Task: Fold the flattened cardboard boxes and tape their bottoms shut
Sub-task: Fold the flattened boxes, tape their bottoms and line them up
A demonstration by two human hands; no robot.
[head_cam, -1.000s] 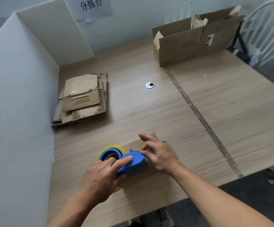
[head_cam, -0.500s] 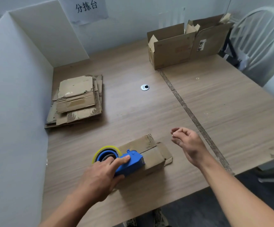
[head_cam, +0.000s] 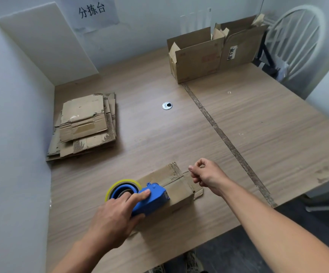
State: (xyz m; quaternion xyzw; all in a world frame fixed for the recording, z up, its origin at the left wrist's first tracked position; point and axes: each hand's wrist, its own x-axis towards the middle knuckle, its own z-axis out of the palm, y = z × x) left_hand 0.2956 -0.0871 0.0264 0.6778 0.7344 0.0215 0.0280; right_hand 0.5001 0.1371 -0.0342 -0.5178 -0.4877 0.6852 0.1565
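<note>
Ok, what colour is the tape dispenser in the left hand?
The tape dispenser is blue, clearest in the head view.

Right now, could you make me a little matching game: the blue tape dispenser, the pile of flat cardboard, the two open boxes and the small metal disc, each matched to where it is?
Things
1. blue tape dispenser
2. pile of flat cardboard
3. two open boxes
4. metal disc

Places
A. far side of the table
B. middle of the table, alone
C. on the small box, gripped by the left hand
D. left, beside the white partition

Pairs: 1-C, 2-D, 3-A, 4-B
</note>
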